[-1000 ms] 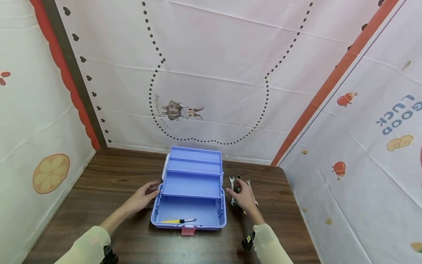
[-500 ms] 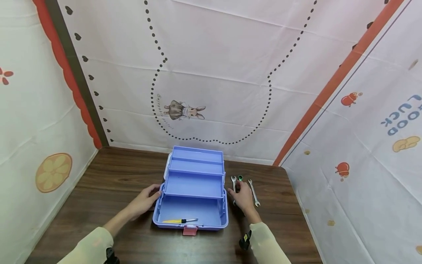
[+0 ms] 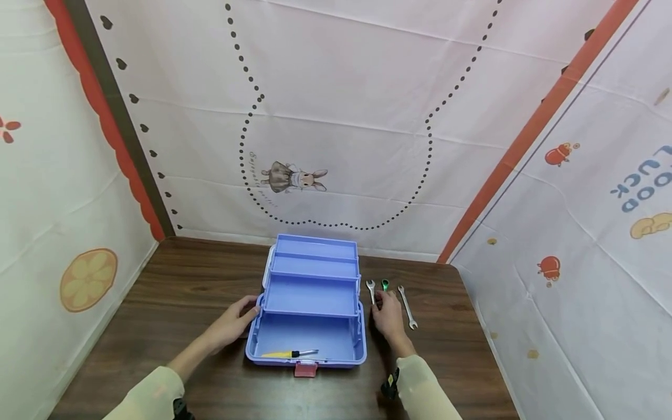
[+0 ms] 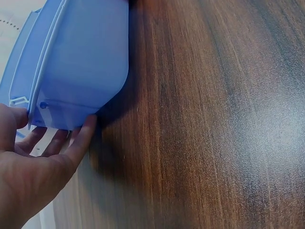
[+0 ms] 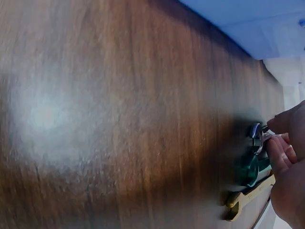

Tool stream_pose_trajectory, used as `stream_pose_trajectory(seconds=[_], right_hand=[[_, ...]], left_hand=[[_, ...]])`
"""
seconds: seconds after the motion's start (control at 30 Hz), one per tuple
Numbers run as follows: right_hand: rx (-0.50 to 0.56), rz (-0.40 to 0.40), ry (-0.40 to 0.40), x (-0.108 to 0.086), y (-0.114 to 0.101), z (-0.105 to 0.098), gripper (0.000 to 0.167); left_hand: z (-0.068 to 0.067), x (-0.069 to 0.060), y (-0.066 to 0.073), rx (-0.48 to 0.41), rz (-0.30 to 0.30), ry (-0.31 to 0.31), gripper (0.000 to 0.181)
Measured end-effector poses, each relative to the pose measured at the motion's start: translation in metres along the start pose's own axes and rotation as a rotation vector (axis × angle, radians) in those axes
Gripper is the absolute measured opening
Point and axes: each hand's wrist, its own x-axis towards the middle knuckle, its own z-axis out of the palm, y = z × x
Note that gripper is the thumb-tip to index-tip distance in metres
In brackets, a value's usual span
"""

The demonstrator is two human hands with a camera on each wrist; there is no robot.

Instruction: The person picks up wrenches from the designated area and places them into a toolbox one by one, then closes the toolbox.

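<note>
A blue toolbox point(image 3: 315, 291) stands unfolded on the table, its trays raised toward the back. My left hand point(image 3: 228, 326) holds its back left corner; in the left wrist view the thumb lies at the rim and the fingers point(image 4: 83, 138) reach round the wall. To the right of the box, my right hand point(image 3: 389, 318) pinches a silver wrench point(image 3: 371, 286), mostly covered by the hand in the head view. Beside it lie a green wrench point(image 3: 385, 284) and a yellow wrench point(image 5: 238, 205), partly hidden. Another silver wrench point(image 3: 408, 309) lies farther right.
A yellow screwdriver point(image 3: 280, 354) lies along the front of the toolbox's bottom compartment. The pink latch point(image 3: 305, 370) hangs at the front. The wooden table point(image 3: 199, 262) ends at cloth-covered walls behind and on both sides.
My right thumb and fingers have come together on the left silver wrench, from spread above the wrenches. The far right wrench is more exposed. The left hand stays on the toolbox.
</note>
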Motion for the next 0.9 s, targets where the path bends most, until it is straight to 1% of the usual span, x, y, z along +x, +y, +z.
stream_pose_trajectory(seconds=[0.13,0.27,0.37,0.5,0.67,0.77,0.9], right_hand=[[-0.021,-0.013,-0.018,0.002,-0.001,0.0,0.03],[-0.035,-0.011,-0.016,0.004,-0.003,0.0,0.027],[-0.061,0.006,-0.026,0.005,-0.005,0.001,0.027],[-0.101,0.037,-0.039,0.007,-0.007,0.002,0.026],[-0.116,0.079,-0.059,0.012,-0.009,0.002,0.02],[-0.135,0.109,-0.085,0.016,-0.012,0.0,0.015],[-0.162,0.144,-0.12,0.019,-0.014,-0.001,0.014]], left_hand=[[-0.001,-0.001,0.0,-0.001,-0.006,-0.003,0.049],[-0.002,0.0,0.001,0.008,-0.021,-0.004,0.05],[-0.002,0.0,0.0,0.01,-0.023,0.0,0.051],[-0.001,0.0,-0.001,0.019,-0.01,0.0,0.051],[0.0,-0.001,0.001,0.034,-0.01,0.008,0.05],[0.0,-0.001,0.001,-0.016,-0.019,-0.009,0.05],[0.001,-0.002,0.0,-0.093,-0.041,-0.021,0.049]])
